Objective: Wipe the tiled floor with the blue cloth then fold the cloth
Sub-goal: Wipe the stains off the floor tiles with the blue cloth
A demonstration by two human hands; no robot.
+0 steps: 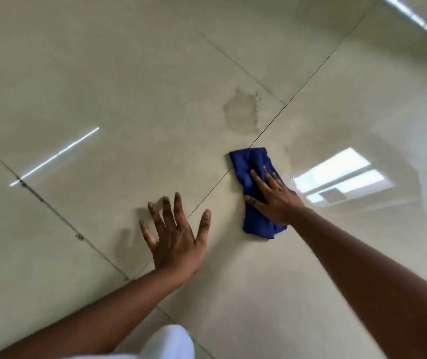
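The blue cloth point(252, 165) lies bunched into a long strip on the glossy beige tiled floor point(103, 86), just right of centre across a grout line. My right hand point(274, 196) presses flat on the cloth with straight, spread fingers, covering its middle. My left hand point(175, 235) is spread open to the left of the cloth, fingers straight, over or on the bare tile; whether it touches the floor is unclear. A brownish stain point(242, 111) marks the tile just beyond the cloth's far end.
Dark grout lines cross the floor diagonally. Bright reflections of a window point(336, 174) and a light strip point(57, 155) shine on the tiles. White clothing point(168, 343) shows at the bottom edge. A metallic rail point(414, 16) runs across the top right corner.
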